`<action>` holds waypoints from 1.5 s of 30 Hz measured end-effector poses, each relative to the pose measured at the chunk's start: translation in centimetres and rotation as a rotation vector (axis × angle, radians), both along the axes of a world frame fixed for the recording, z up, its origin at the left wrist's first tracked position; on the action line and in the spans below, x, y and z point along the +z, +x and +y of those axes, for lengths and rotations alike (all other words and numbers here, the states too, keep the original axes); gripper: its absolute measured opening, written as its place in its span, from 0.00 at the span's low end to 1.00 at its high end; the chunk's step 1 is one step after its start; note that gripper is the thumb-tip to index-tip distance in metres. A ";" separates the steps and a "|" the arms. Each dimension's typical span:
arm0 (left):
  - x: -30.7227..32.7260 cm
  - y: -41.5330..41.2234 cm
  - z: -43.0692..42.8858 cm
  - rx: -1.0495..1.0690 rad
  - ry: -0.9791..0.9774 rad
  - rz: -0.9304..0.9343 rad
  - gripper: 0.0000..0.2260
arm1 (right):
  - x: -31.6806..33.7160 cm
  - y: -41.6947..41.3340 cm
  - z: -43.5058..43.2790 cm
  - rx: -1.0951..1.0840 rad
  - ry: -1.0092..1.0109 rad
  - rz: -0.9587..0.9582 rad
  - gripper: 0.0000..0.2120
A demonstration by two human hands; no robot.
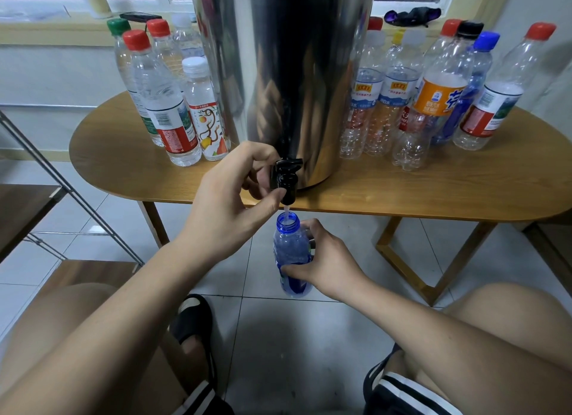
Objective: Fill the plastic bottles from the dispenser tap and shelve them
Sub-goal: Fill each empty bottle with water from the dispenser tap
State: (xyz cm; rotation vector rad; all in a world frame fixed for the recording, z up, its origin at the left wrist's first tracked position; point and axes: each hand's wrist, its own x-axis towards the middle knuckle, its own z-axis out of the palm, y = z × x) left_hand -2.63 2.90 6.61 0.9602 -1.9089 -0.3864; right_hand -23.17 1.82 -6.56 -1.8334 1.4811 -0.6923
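The blue bottle (pixel 292 257) is held upright below the front edge of the table (pixel 433 195), with its open mouth directly under the tap (pixel 286 179). A small gap separates mouth and spout; a thin stream of water (pixel 286 212) crosses it and enters the neck. The tap projects past the table edge, so the bottle hangs over the tiled floor (pixel 297 337) with open space beneath and on both sides. The table's wooden leg frame (pixel 411 269) stands well apart on the right. The metal shelf rack (pixel 52 192) stands well apart on the left.

The right hand (pixel 325 260) grasps the bottle at mid-body: the thumb lies across the near face and the fingers curl round the far side up to the shoulder. The left hand (pixel 229 198) grasps the tap: the fingers are curled over the black lever and the thumb tip presses against the side of the spout.

The bottle is translucent blue and uncapped, with a threaded neck and a blue label on its lower half. Its water level cannot be read.

The tap is mounted at the base of the stainless steel dispenser (pixel 297 74), which stands on the table. Capped clear bottles (pixel 173 105) stand to the dispenser's left. A larger group of capped bottles (pixel 433 99), several visibly empty, stands to its right.
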 end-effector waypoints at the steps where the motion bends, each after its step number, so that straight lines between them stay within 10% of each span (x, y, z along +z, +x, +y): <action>1: 0.0 0.0 0.0 0.001 0.000 -0.002 0.15 | 0.0 0.0 0.0 0.000 0.000 0.002 0.37; 45: 0.1 0.0 0.0 0.004 -0.003 -0.002 0.17 | 0.0 0.1 0.0 -0.009 0.004 0.007 0.37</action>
